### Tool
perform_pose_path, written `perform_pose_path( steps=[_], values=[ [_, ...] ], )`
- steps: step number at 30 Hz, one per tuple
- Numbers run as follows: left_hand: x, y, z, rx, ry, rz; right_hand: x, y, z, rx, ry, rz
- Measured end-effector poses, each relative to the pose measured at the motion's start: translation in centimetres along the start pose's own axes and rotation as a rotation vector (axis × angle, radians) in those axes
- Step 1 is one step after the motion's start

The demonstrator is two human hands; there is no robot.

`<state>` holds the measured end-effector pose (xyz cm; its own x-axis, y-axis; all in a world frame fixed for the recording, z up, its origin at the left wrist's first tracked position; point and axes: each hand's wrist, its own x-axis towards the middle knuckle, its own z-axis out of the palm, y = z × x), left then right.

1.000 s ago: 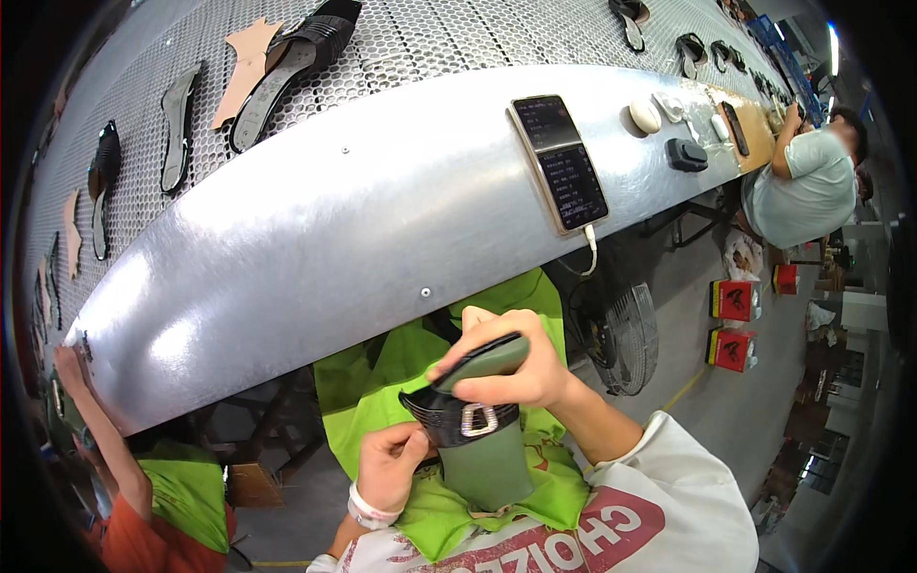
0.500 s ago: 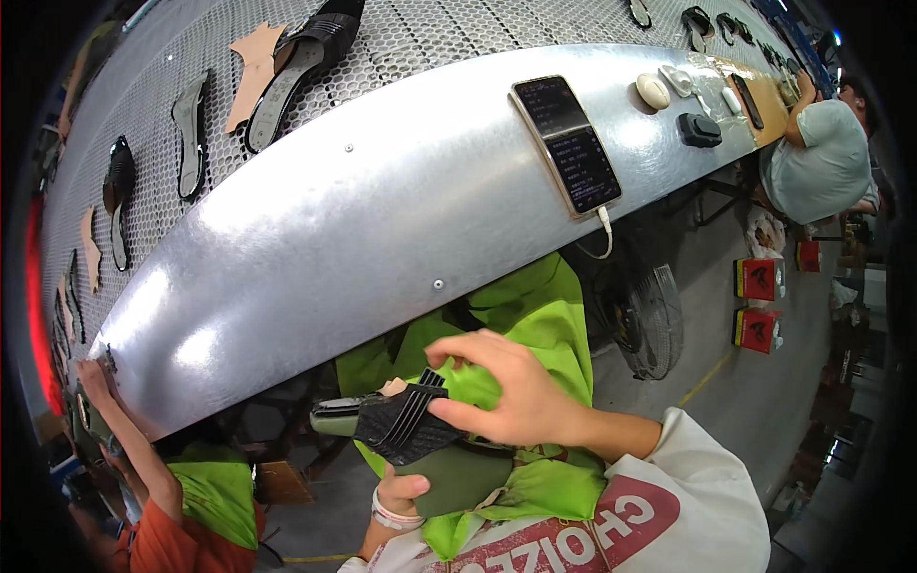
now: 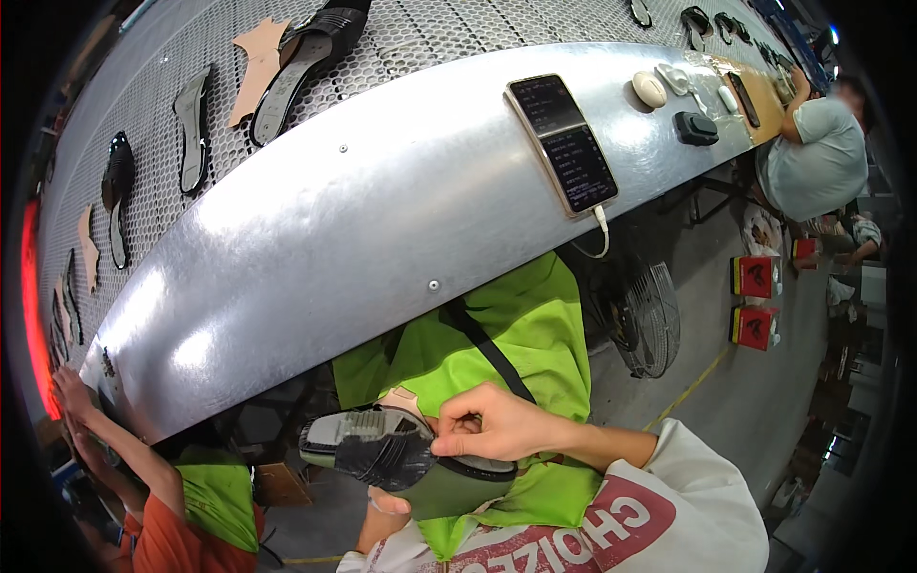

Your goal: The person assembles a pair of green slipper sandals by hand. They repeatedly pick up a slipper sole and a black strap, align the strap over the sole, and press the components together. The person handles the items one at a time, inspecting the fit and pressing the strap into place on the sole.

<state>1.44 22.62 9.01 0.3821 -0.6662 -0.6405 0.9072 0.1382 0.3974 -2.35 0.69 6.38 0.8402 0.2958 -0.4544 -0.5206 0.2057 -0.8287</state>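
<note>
From my remote seat I am looking down at the lower middle of the frame, where a green, smooth, foot-shaped form [image 3: 449, 492] is lying over a lime-green cloth apron [image 3: 516, 325], its narrow grey, black-rimmed panel [image 3: 334, 430] facing up at the far left end. A dark, ridged black strap [image 3: 387, 456] is crossing its middle.

The left hand [image 3: 387, 506] is holding the form from below; I am seeing its thumb pressing the near side, while most of its fingers are staying out of view. The right hand [image 3: 482, 425] is pinching the strap's right edge, thumb and fingertips meeting there.

As for progress, I am judging that the strap is already sitting around the form. Its right edge is getting attention now, so I am taking that part as unfinished. A pale tan flap [image 3: 406, 399] is sticking out past the form's upper side, seemingly loose. Whether anything is bonded, I am not able to tell.

Above, a shiny silver metal table [image 3: 287, 248] is bearing a dark-screened phone [image 3: 564, 143]. At the upper left, a large black sandal [image 3: 330, 43] is resting on a pale perforated surface [image 3: 420, 29].
</note>
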Motion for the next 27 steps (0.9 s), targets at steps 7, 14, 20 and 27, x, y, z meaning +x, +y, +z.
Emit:
perform_pose_path(
  steps=[7,14,20,27],
  values=[
    [-0.2,-1.0,-5.1,0.054,-0.103,-0.056,1.1,-2.1,-0.5,0.312,-0.37,0.184],
    [1.1,-0.2,-4.6,0.038,-0.142,0.239,-1.2,-0.3,1.4,-0.23,0.234,-0.411],
    [2.1,-0.8,0.9,-0.233,0.394,0.437,-1.7,-1.1,2.4,-0.295,0.329,-0.417],
    [2.9,0.9,4.1,-0.287,0.371,0.379,0.7,-2.8,4.8,0.474,0.242,-0.237]
  ],
)
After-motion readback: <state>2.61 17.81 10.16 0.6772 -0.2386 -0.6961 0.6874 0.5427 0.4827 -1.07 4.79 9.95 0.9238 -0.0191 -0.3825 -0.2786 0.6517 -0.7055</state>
